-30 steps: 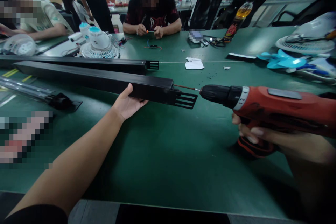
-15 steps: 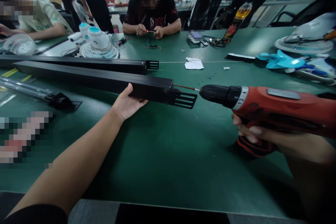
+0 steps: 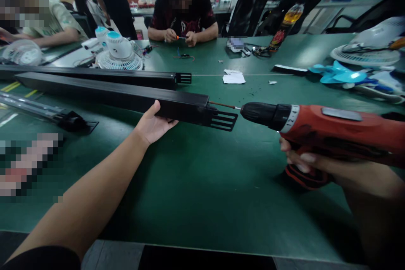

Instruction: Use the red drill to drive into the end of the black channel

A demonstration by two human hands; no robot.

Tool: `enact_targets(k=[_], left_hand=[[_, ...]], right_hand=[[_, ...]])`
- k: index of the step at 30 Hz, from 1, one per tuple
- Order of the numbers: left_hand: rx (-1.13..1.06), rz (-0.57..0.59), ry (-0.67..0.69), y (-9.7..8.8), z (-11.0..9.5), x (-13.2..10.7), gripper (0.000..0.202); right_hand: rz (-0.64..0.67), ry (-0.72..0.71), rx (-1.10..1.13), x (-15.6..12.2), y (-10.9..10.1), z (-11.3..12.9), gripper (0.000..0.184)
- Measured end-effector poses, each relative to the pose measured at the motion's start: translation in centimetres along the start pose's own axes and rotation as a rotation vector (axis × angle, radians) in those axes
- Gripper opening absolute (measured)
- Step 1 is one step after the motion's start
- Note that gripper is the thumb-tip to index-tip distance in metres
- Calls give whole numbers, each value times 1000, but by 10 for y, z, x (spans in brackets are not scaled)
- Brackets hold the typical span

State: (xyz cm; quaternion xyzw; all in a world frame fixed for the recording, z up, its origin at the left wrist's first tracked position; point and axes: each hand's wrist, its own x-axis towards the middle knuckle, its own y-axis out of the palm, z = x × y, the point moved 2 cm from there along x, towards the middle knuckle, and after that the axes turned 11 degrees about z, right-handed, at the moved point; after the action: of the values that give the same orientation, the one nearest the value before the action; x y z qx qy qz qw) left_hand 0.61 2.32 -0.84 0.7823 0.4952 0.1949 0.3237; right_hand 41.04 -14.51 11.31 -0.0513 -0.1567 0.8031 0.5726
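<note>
My left hand (image 3: 155,124) is wrapped round a long black rectangular tube (image 3: 126,97) near its right end, thumb on the near side and fingers underneath. A slotted black bracket (image 3: 224,120) sticks out from that end. In my right hand (image 3: 310,164) is a red and black cordless drill (image 3: 332,128), gripped by its handle and pointing left. Its long thin bit (image 3: 223,105) reaches from the chuck (image 3: 257,112) to the end of the tube, above the bracket. Where the bit's tip meets the tube is too small to make out.
Behind lies a second black tube (image 3: 142,78); a clear-sided one (image 3: 31,105) is at left. White fan parts (image 3: 120,50) stand at back left, blue fan blades (image 3: 343,72) at right. Paper scraps (image 3: 234,76) lie mid-table. A person (image 3: 183,12) sits opposite, holding a small tool.
Almost nothing differs. Both hands, the tube and the drill keep their places, with the bit still at the tube's end.
</note>
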Motion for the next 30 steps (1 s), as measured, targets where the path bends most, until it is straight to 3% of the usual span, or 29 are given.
enact_targets(k=[6, 12, 20, 30], left_hand=[[-16, 3, 12, -2, 0, 2, 44], [-5, -28, 18, -1, 1, 2, 49], [-43, 34, -25, -7, -2, 2, 50], [-13, -1, -10, 0, -1, 0, 51]], right_hand=[[25, 5, 17, 0, -1, -1, 31], [42, 28, 21, -1, -2, -6, 33], [10, -19, 11, 0, 0, -1, 32], [55, 53, 56, 2, -2, -3, 30]])
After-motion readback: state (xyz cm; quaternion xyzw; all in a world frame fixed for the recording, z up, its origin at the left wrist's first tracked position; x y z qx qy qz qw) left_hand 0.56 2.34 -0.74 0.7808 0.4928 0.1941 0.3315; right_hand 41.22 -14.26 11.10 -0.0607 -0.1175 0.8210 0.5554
